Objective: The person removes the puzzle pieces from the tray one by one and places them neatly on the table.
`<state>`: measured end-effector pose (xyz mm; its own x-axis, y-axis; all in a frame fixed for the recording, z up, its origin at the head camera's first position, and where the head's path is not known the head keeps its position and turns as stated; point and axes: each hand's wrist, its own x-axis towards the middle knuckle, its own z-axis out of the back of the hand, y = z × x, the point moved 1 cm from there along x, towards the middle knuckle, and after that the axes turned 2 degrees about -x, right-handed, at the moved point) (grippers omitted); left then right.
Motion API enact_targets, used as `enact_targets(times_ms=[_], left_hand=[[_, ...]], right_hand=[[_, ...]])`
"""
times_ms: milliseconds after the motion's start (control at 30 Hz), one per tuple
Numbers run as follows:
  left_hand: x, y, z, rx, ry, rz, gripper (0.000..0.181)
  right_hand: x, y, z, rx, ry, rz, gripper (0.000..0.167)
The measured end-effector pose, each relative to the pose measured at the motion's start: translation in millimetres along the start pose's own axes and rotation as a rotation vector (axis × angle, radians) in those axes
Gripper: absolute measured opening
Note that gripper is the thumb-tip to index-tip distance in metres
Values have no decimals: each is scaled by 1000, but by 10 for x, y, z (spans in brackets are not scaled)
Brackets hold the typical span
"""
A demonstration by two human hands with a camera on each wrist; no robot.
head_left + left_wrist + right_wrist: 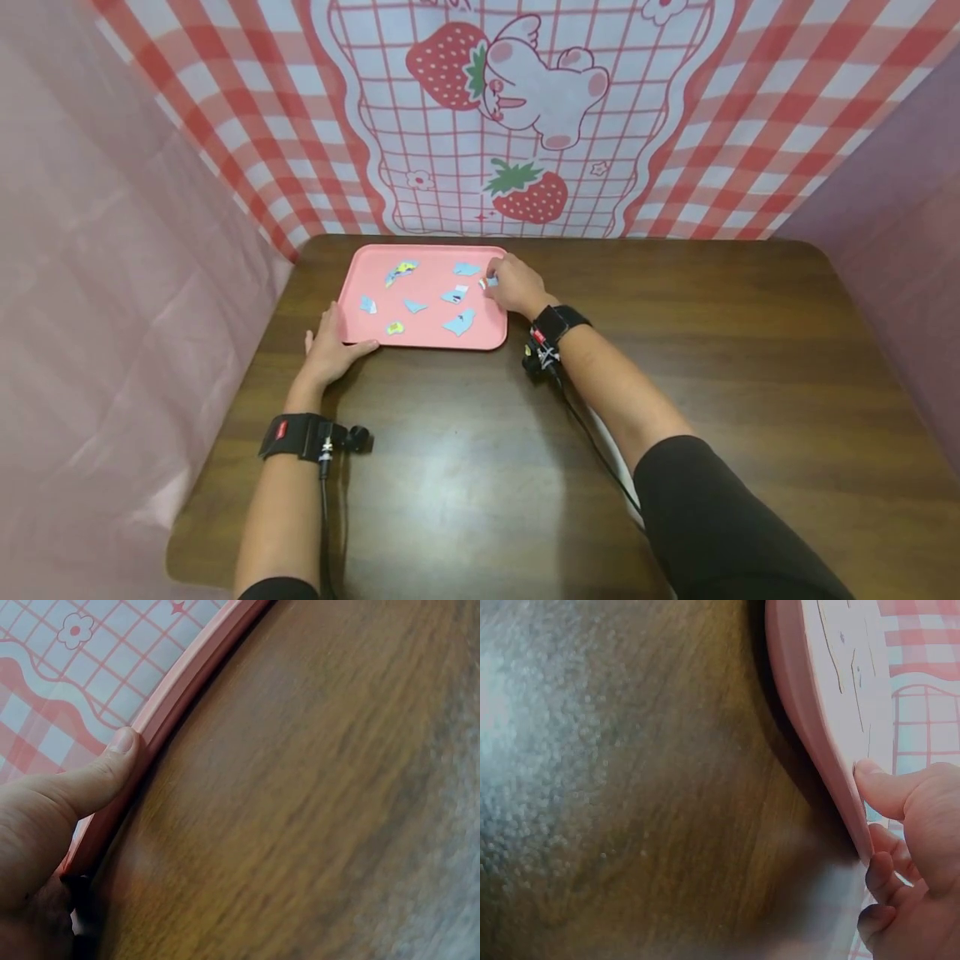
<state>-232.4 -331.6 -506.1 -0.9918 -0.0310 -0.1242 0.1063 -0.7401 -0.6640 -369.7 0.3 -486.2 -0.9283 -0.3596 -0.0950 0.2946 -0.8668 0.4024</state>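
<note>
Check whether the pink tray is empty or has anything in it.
Not empty: the head view shows irregular, mostly light-blue printed pieces scattered across the pink tray.

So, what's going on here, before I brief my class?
A person's left hand rests at the near left corner of a pink tray. Their right hand is over its right side, at a small light-blue piece; whether it is pinched isn't clear. Other pieces, mostly light blue, lie spread across the tray.
</note>
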Motion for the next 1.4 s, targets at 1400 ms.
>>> enact_targets(times_ms=[1400], left_hand=[[-18, -19, -15, -13, -34, -37, 109]], right_hand=[[-181, -348, 396, 565, -389, -75, 21]])
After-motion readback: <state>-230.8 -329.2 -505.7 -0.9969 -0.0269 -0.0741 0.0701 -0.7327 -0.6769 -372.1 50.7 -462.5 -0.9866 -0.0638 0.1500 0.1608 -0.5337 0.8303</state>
